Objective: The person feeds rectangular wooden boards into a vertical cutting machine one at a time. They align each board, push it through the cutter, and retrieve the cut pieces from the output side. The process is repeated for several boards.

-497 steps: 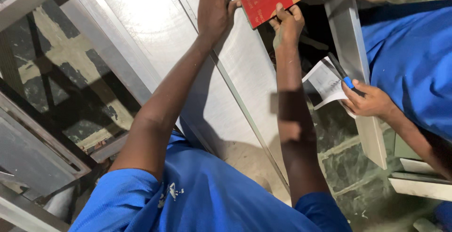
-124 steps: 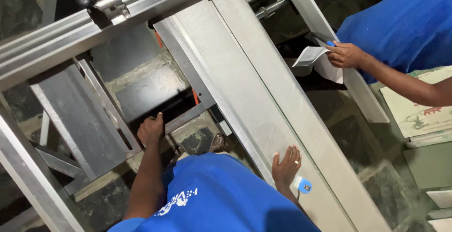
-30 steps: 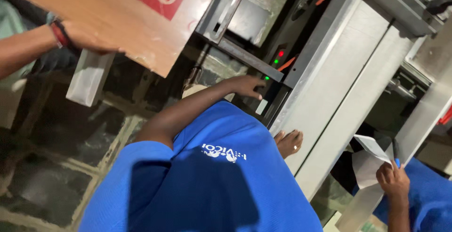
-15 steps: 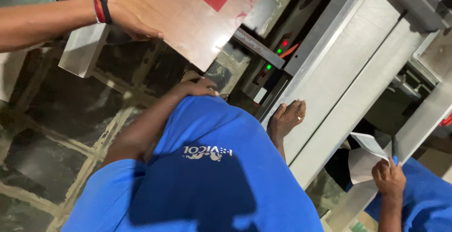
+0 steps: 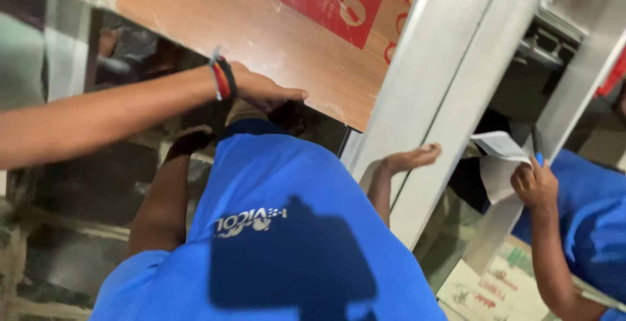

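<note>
Your right hand (image 5: 409, 159) rests open on the grey machine rail (image 5: 430, 86). Your left hand (image 5: 189, 144) hangs well apart from it, and I cannot tell its grip. A co-worker's hand (image 5: 264, 91) holds the wooden board (image 5: 261, 28) above. Judged stage: board positioning, and taking its edge needs both of your hands.

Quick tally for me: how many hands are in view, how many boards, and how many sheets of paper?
Hands: 4 (left hand, right hand, a co-worker's hand on the board, another co-worker's hand holding the paper)
Boards: 1 (wooden board)
Paper sheets: 1 (paper)
Total: 6
</note>
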